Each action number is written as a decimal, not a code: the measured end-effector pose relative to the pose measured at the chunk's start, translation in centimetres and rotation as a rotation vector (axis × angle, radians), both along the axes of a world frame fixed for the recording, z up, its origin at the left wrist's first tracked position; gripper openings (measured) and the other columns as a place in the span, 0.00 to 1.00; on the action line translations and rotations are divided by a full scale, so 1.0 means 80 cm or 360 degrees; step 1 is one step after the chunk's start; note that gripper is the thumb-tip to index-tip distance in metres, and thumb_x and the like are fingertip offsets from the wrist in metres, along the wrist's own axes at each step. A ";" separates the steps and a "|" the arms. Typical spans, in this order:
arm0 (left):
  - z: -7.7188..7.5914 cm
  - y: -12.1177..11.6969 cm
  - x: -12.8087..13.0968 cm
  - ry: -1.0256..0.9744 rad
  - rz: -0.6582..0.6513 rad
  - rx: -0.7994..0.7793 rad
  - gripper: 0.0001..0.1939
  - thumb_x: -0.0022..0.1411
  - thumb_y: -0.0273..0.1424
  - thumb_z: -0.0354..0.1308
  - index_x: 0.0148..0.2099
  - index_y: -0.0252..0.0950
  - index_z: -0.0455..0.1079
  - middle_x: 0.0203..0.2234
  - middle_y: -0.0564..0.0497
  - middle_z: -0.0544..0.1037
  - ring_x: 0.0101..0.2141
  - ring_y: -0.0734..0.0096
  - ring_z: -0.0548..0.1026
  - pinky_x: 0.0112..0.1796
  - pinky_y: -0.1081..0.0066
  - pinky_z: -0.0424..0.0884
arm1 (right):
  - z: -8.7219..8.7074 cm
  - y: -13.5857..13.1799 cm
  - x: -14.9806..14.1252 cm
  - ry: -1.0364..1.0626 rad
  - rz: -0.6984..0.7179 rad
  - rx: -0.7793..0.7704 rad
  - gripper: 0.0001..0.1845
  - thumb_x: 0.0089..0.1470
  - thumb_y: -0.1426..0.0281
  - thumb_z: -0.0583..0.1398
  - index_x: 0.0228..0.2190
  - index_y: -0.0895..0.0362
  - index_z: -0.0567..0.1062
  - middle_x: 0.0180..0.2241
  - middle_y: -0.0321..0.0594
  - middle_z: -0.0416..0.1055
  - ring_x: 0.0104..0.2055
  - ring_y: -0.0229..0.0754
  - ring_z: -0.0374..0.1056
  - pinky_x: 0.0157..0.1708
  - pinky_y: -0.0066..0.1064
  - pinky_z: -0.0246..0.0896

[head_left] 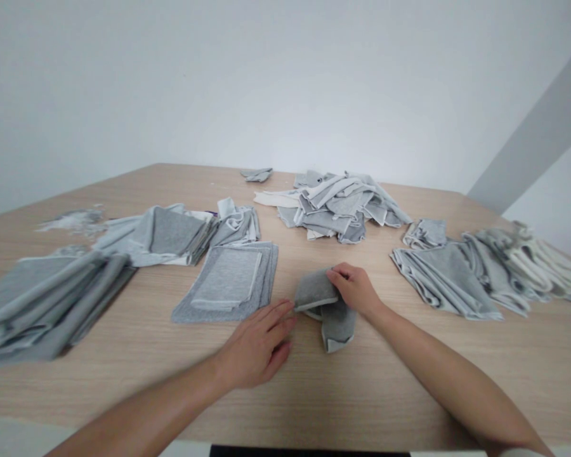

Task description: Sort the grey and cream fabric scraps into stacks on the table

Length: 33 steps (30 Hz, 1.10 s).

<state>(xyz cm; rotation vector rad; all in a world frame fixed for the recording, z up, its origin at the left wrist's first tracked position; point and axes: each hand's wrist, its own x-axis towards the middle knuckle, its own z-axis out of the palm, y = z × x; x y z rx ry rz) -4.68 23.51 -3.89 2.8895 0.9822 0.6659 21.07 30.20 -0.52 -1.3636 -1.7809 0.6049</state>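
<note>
A small grey fabric piece with pale edges [339, 322] lies folded and crumpled on the table in front of me. My right hand [353, 287] pinches its upper right part between thumb and fingers. My left hand [262, 343] rests to its left, fingers stretched out, the fingertips at the fabric's left edge. Left of the fabric, just beyond my left hand, is a flat stack of grey fabric pieces [226, 276], with a smaller piece on top. The underside of the held fabric is hidden.
A loose heap of grey and white fabric [335, 206] sits at the back middle. Folded fabric piles stand at the left [52, 298], left middle [166, 235] and right [450, 276]. White lint or scraps [73, 221] lie far left. A wall [285, 82] rises behind the table [380, 393].
</note>
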 end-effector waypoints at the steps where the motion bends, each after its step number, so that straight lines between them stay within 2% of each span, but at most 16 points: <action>1: 0.000 0.000 0.000 0.0005 -0.0009 0.0006 0.20 0.61 0.28 0.53 0.56 0.35 0.66 0.61 0.38 0.63 0.61 0.51 0.60 0.57 0.52 0.64 | -0.001 -0.001 -0.002 0.0016 0.0034 -0.0064 0.15 0.55 0.64 0.55 0.21 0.56 0.73 0.22 0.36 0.67 0.29 0.39 0.62 0.30 0.29 0.54; 4: 0.002 0.000 0.000 0.0031 -0.0028 0.0001 0.20 0.62 0.29 0.54 0.57 0.35 0.65 0.63 0.38 0.59 0.61 0.50 0.59 0.56 0.51 0.64 | -0.004 -0.003 -0.007 0.0003 0.0106 -0.0129 0.13 0.55 0.67 0.54 0.24 0.57 0.74 0.20 0.34 0.67 0.25 0.37 0.61 0.26 0.28 0.52; 6: 0.003 0.000 0.000 0.0056 -0.0035 -0.0019 0.20 0.62 0.30 0.54 0.57 0.35 0.65 0.64 0.38 0.57 0.61 0.49 0.60 0.56 0.50 0.64 | -0.005 -0.004 -0.007 0.0021 0.0265 -0.0178 0.12 0.54 0.69 0.54 0.26 0.57 0.76 0.22 0.33 0.70 0.26 0.38 0.63 0.27 0.27 0.55; 9: 0.005 0.001 0.002 0.0079 -0.0042 -0.0043 0.20 0.63 0.31 0.54 0.57 0.35 0.65 0.64 0.37 0.56 0.61 0.49 0.60 0.56 0.50 0.64 | -0.005 -0.004 -0.004 0.0179 0.0543 -0.0303 0.15 0.51 0.72 0.53 0.35 0.55 0.79 0.31 0.33 0.76 0.35 0.42 0.69 0.39 0.31 0.62; 11: 0.006 0.001 0.002 0.0065 -0.0042 -0.0051 0.21 0.62 0.31 0.55 0.57 0.36 0.65 0.65 0.37 0.55 0.62 0.48 0.59 0.57 0.49 0.63 | -0.005 -0.004 -0.002 0.0341 0.0648 -0.0396 0.21 0.48 0.74 0.54 0.42 0.53 0.79 0.39 0.34 0.77 0.45 0.45 0.70 0.50 0.37 0.60; 13: 0.007 0.002 0.003 0.0044 -0.0046 -0.0060 0.23 0.61 0.31 0.56 0.58 0.36 0.64 0.65 0.38 0.54 0.63 0.48 0.57 0.57 0.49 0.62 | -0.006 -0.006 -0.001 0.0464 0.0723 -0.0473 0.26 0.46 0.74 0.55 0.47 0.52 0.77 0.45 0.34 0.76 0.51 0.46 0.68 0.57 0.41 0.55; 17: 0.008 0.002 0.004 0.0024 -0.0051 -0.0081 0.25 0.59 0.30 0.57 0.59 0.36 0.63 0.65 0.38 0.55 0.64 0.48 0.55 0.58 0.48 0.60 | -0.006 -0.010 -0.001 0.0469 0.0991 -0.0540 0.22 0.48 0.71 0.57 0.47 0.52 0.78 0.45 0.36 0.77 0.51 0.47 0.69 0.56 0.43 0.57; 19: 0.007 0.002 0.004 0.0011 -0.0051 -0.0075 0.27 0.58 0.29 0.58 0.60 0.34 0.61 0.64 0.37 0.56 0.64 0.49 0.55 0.59 0.48 0.59 | -0.005 -0.011 -0.002 0.0367 0.1042 -0.0432 0.19 0.52 0.69 0.57 0.45 0.52 0.78 0.45 0.38 0.76 0.50 0.46 0.69 0.55 0.42 0.59; 20: 0.006 0.002 0.004 -0.0003 -0.0049 -0.0066 0.28 0.58 0.29 0.57 0.60 0.34 0.59 0.64 0.36 0.56 0.63 0.49 0.55 0.59 0.48 0.59 | -0.004 -0.011 -0.003 0.0294 0.0961 -0.0314 0.17 0.53 0.69 0.57 0.44 0.53 0.79 0.46 0.39 0.76 0.50 0.46 0.69 0.54 0.41 0.59; 23: 0.001 0.000 0.002 -0.0070 -0.0008 -0.0047 0.31 0.59 0.28 0.55 0.63 0.32 0.53 0.64 0.34 0.54 0.63 0.50 0.56 0.59 0.49 0.60 | 0.001 -0.014 -0.004 0.0016 0.0436 0.0134 0.11 0.53 0.71 0.57 0.35 0.56 0.79 0.42 0.45 0.74 0.45 0.45 0.69 0.48 0.39 0.62; 25: -0.003 0.000 0.001 -0.0103 0.0043 -0.0056 0.35 0.60 0.28 0.55 0.66 0.31 0.47 0.65 0.32 0.53 0.63 0.50 0.56 0.58 0.50 0.62 | 0.006 -0.019 -0.004 -0.0191 0.0243 0.0337 0.08 0.53 0.70 0.57 0.28 0.57 0.77 0.34 0.45 0.72 0.38 0.43 0.67 0.40 0.36 0.63; 27: -0.007 -0.001 -0.001 -0.0115 0.0083 -0.0065 0.40 0.60 0.30 0.55 0.68 0.30 0.39 0.64 0.30 0.53 0.62 0.48 0.57 0.57 0.50 0.64 | 0.013 -0.027 -0.005 -0.0411 0.0315 0.0429 0.11 0.55 0.69 0.57 0.24 0.57 0.74 0.28 0.42 0.70 0.32 0.41 0.65 0.34 0.33 0.60; 29: -0.011 0.000 -0.001 -0.0116 0.0099 -0.0064 0.43 0.60 0.31 0.54 0.69 0.30 0.33 0.62 0.30 0.56 0.61 0.47 0.60 0.55 0.49 0.66 | 0.018 -0.036 -0.009 -0.0676 0.0479 0.0448 0.14 0.56 0.66 0.56 0.21 0.56 0.72 0.25 0.41 0.68 0.30 0.40 0.65 0.31 0.32 0.57; 31: -0.014 0.000 -0.001 -0.0111 0.0109 -0.0059 0.45 0.61 0.32 0.54 0.70 0.31 0.29 0.60 0.30 0.58 0.59 0.46 0.62 0.53 0.49 0.68 | 0.020 -0.046 -0.015 -0.0970 0.0611 0.0393 0.17 0.57 0.62 0.56 0.22 0.56 0.73 0.24 0.42 0.70 0.29 0.41 0.66 0.29 0.32 0.55; 33: -0.016 0.001 -0.002 -0.0105 0.0121 -0.0050 0.46 0.61 0.32 0.54 0.70 0.32 0.28 0.60 0.31 0.58 0.59 0.45 0.63 0.53 0.49 0.68 | 0.019 -0.056 -0.022 -0.1236 0.0674 0.0306 0.19 0.54 0.54 0.58 0.25 0.56 0.75 0.26 0.45 0.73 0.30 0.44 0.68 0.28 0.34 0.56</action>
